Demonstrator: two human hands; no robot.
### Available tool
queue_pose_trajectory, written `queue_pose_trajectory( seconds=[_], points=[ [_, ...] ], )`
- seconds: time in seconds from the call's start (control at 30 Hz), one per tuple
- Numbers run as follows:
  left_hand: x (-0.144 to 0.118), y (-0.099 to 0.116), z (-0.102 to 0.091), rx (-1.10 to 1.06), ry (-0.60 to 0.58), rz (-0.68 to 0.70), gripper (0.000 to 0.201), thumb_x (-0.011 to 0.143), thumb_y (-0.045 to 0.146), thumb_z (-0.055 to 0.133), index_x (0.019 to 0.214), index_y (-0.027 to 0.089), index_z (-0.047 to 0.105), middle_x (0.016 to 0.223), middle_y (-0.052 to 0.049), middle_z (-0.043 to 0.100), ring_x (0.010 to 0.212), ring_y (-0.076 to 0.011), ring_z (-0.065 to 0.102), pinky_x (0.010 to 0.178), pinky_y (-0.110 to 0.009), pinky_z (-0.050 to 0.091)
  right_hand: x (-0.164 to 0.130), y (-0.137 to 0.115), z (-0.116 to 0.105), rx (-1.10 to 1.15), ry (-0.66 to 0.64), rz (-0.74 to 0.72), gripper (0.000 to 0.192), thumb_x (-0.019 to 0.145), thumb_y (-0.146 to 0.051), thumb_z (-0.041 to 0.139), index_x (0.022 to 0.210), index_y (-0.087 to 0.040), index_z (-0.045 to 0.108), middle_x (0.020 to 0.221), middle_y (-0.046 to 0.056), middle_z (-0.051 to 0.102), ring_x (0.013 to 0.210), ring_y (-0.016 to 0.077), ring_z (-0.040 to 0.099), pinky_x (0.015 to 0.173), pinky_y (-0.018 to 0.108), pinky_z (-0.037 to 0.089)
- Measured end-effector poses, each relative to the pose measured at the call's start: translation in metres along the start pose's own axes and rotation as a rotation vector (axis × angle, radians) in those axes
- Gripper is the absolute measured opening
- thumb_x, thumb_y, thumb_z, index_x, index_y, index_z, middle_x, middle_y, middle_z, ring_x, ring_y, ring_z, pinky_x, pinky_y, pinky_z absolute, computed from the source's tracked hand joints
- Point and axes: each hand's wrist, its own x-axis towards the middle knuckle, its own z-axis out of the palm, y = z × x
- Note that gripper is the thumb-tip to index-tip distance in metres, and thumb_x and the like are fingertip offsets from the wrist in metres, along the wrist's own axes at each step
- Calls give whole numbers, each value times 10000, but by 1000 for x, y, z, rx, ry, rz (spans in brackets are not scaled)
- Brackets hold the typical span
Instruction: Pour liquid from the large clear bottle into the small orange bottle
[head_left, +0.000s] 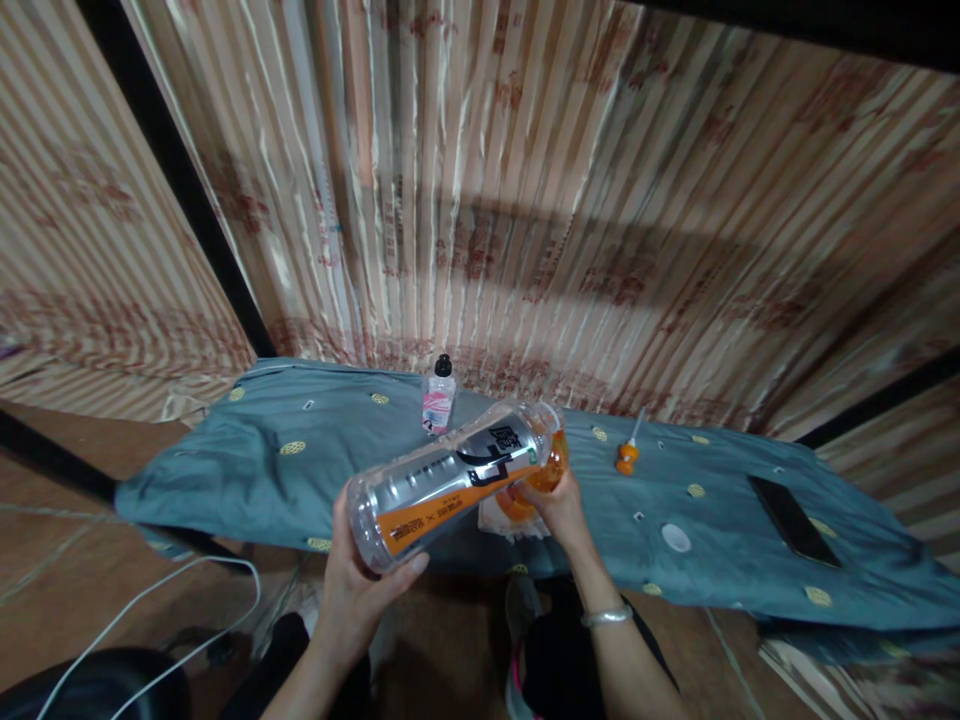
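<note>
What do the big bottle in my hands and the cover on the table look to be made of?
The big bottle, held by the left hand and right hand, looks like clear glossy plastic: see-through wall, bright highlights, a printed silver and orange label. The cover looks like soft matte woven cloth, teal with yellow motifs: it wrinkles and drapes over the edge.

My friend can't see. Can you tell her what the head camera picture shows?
Two bare hands hold a clear plastic bottle with an orange-and-silver label sideways over a blue-grey cloth: the left hand grips its base, the right hand its orange cap end. A small black-capped bottle stands behind.
</note>
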Motion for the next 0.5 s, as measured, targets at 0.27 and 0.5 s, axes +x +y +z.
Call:
queue_pose_trajectory(
  seconds=[0.27, 0.5],
  points=[
    [0, 0, -1, 25, -4, 20, 951, 579, 471, 889, 1392, 208, 471, 1365, -130, 611, 1284, -355, 582, 1133, -539, 419, 0, 5, -2, -22, -9, -11, 673, 555, -450, 888, 1134, -237, 620, 1034, 71, 788, 994, 312, 749, 891, 432, 599],
    [0, 1, 0, 27, 2, 40, 934, 581, 457, 887, 1381, 202, 476, 1355, -129, 617, 1281, -352, 589, 1127, -526, 432, 0, 3, -1, -38, 12, 4, 648, 523, -452, 894, 1071, -231, 629, 1039, 79, 789, 980, 320, 750, 904, 450, 595]
  ],
)
